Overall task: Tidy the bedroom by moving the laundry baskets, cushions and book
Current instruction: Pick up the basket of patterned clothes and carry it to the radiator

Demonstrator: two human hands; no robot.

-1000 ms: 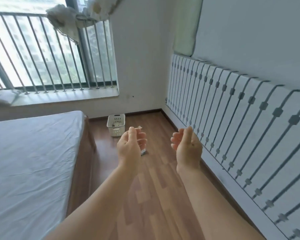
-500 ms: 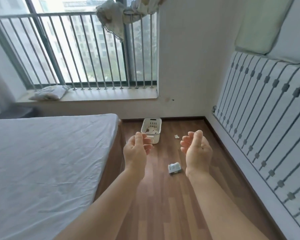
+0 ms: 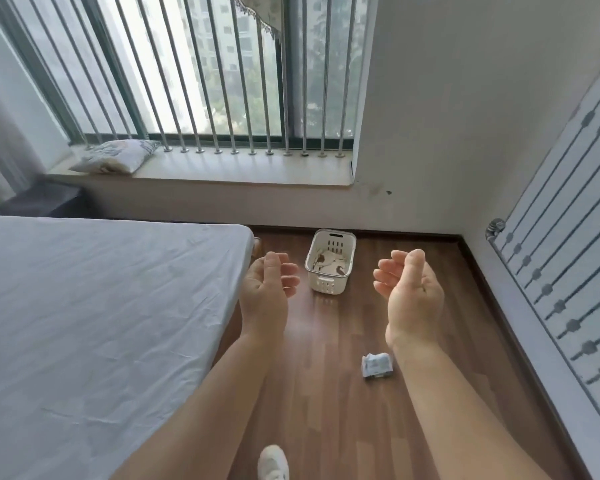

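- One laundry basket (image 3: pixel 330 260), white plastic with slotted walls, stands upright on the wooden floor (image 3: pixel 326 393) at the far end of the room, close below the window ledge (image 3: pixel 243 171); some crumpled cloth lies inside it.
- Its long axis runs near-to-far, so that one short, slotted end faces the person and the handle slot sits in the far end.
- Both hands are raised in front of the body, apart from the basket and nearer than it; neither touches anything.
- Left hand (image 3: pixel 265 289): palm turned inward, fingers loosely curled and spread, holding nothing; its fingertips appear just left of the basket's near corner.
- Right hand (image 3: pixel 411 294): palm likewise turned inward, fingers relaxed and apart, empty; it appears further from the basket, to the right.
- The basket thus lies ahead and between the hands, slightly toward the left one; a two-handed lift by the long sides would probably suit, after a step forward.
- A small crumpled packet (image 3: pixel 377 365) lies on the floor near the right wrist.
- A cushion (image 3: pixel 116 161) rests at the left end of the ledge, well apart from both hands.
- The bed (image 3: pixel 101 323) fills the left side.
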